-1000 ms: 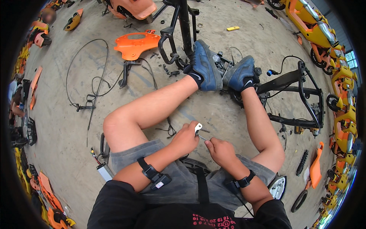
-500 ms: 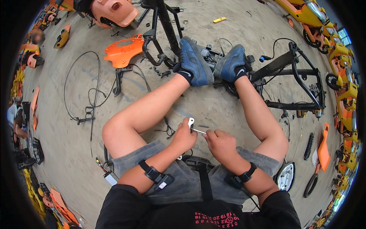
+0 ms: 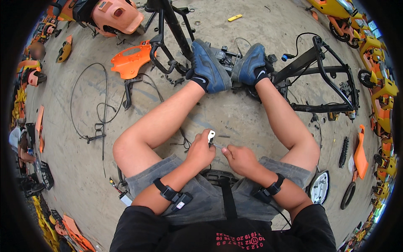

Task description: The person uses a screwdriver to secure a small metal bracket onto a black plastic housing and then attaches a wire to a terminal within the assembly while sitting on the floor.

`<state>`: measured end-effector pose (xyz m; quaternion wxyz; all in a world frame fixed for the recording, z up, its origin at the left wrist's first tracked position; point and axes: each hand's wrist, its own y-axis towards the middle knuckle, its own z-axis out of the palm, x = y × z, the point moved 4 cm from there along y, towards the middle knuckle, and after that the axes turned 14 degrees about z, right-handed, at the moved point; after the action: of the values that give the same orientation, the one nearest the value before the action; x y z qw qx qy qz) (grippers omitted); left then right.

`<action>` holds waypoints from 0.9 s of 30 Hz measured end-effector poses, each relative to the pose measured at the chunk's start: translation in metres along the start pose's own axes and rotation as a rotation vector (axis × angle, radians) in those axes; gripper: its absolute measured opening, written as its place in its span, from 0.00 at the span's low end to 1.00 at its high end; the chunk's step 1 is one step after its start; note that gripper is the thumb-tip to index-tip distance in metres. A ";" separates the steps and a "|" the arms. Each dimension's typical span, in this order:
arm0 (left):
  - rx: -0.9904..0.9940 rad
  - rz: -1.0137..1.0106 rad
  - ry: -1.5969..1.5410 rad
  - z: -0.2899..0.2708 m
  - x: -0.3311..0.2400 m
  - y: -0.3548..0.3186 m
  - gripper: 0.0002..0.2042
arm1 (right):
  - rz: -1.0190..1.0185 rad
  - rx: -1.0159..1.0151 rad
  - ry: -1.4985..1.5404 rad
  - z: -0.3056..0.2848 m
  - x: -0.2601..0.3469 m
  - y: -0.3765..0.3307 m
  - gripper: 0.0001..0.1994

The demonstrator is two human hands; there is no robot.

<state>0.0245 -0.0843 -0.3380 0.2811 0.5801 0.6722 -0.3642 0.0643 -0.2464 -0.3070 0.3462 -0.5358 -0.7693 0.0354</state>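
Observation:
I sit on a concrete floor with my legs stretched forward. My left hand (image 3: 200, 152) is closed around a small white part (image 3: 211, 135) that sticks up above my fingers. My right hand (image 3: 239, 158) pinches a thin grey piece (image 3: 219, 145) that runs to the white part. Both hands are close together between my thighs, above my grey shorts. My blue shoes (image 3: 210, 67) rest against a black metal frame (image 3: 327, 80) at the far middle.
An orange plastic panel (image 3: 131, 61) and a loop of black cable (image 3: 90, 105) lie to the left. An orange shell (image 3: 117, 14) sits at the top left. Yellow and orange small vehicles (image 3: 378, 84) line the right rim. Other people are at the left edge.
The view has tilted slightly, so my legs and hands sit more centred. My hands have stayed together on the small white part.

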 end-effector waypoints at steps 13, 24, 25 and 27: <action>-0.020 0.176 -0.054 -0.008 -0.010 0.001 0.25 | 0.106 0.215 0.320 0.006 -0.007 -0.003 0.22; -0.070 0.495 -0.104 -0.019 -0.018 0.007 0.22 | 0.167 0.417 0.594 0.023 -0.013 -0.013 0.25; -0.078 0.528 -0.115 -0.020 -0.020 0.009 0.22 | 0.183 0.427 0.595 0.024 -0.014 -0.013 0.24; -0.103 0.562 -0.130 -0.023 -0.020 0.013 0.21 | 0.210 0.447 0.595 0.025 -0.013 -0.013 0.24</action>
<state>0.0413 -0.0767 -0.3110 0.4426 0.7040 0.4834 -0.2736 0.0423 -0.2552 -0.3271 0.6570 -0.5099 -0.5494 0.0804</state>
